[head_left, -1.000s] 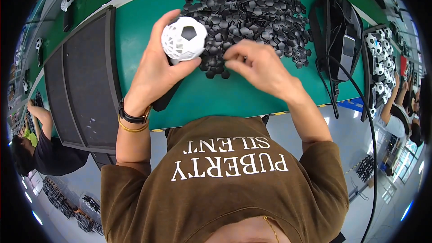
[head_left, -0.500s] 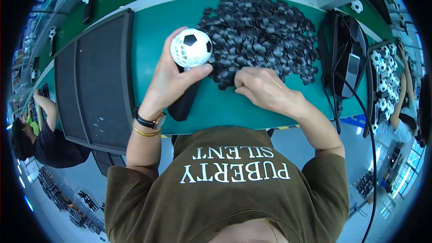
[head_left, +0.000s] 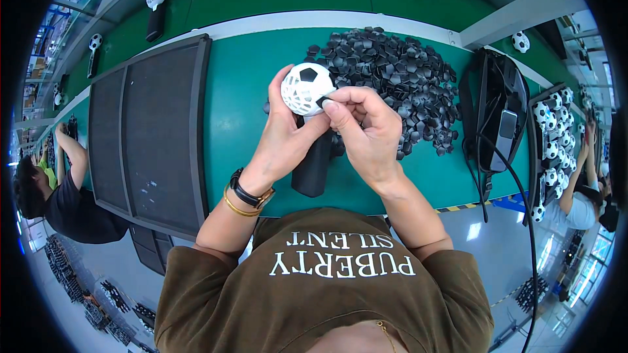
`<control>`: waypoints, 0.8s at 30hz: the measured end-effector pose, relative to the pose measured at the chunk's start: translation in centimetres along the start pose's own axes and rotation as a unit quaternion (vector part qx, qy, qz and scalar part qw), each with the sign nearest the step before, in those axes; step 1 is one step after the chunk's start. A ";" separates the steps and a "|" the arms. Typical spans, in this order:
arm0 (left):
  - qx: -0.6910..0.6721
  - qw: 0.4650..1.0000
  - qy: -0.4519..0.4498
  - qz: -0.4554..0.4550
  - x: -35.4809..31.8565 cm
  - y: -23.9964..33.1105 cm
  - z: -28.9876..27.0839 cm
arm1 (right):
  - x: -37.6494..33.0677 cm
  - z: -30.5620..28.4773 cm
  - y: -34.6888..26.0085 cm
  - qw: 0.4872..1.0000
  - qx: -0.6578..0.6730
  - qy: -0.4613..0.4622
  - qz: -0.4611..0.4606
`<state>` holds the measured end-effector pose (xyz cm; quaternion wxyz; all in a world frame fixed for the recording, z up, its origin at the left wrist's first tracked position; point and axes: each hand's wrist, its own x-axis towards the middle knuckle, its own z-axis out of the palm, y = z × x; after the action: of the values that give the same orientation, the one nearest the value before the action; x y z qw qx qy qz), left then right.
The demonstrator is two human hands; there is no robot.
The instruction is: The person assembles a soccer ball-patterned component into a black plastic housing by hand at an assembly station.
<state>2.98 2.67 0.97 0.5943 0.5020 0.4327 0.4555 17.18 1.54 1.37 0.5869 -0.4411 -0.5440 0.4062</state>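
My left hand (head_left: 288,137) is wrapped round the neck of a handheld device with a white soccer-ball head (head_left: 299,99) and a black handle (head_left: 312,168). The head has black pentagons and a grille of openings on its left side. Thumb and forefinger of my right hand (head_left: 366,127) pinch a small black pentagon piece (head_left: 322,100) against the ball's lower right side. My fingertips partly cover that piece. Just beyond my right hand spreads a large heap of loose black pentagon pieces (head_left: 392,65) on the green tabletop (head_left: 245,78).
A black divided tray (head_left: 160,131) lies at the left. To the right are an open black bag (head_left: 494,85) with a cable and a grey device (head_left: 506,124), then a tray of soccer-ball heads (head_left: 553,150). Other people work at both sides; more ball-headed devices (head_left: 156,13) lie behind.
My right hand has left the edge of the heap and come up to the ball with a black pentagon piece. The view has shifted, and my two hands are now together.
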 end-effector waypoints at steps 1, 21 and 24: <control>0.000 1.000 0.001 0.002 0.0 0.0 0.0 | 0.0 0.0 -0.1 1.000 0.000 0.002 0.015; 0.135 0.989 -0.010 0.060 0.2 -0.1 -0.4 | 3.1 -2.1 -1.5 0.979 -0.030 -0.150 0.138; 0.170 0.984 -0.025 0.056 0.5 0.5 -0.3 | 2.9 -2.7 -0.4 0.977 -0.015 -0.181 0.110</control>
<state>2.72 3.30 1.38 0.4846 0.6305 0.4597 0.3954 20.08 4.00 2.53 0.4236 -0.4258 -0.5955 0.5335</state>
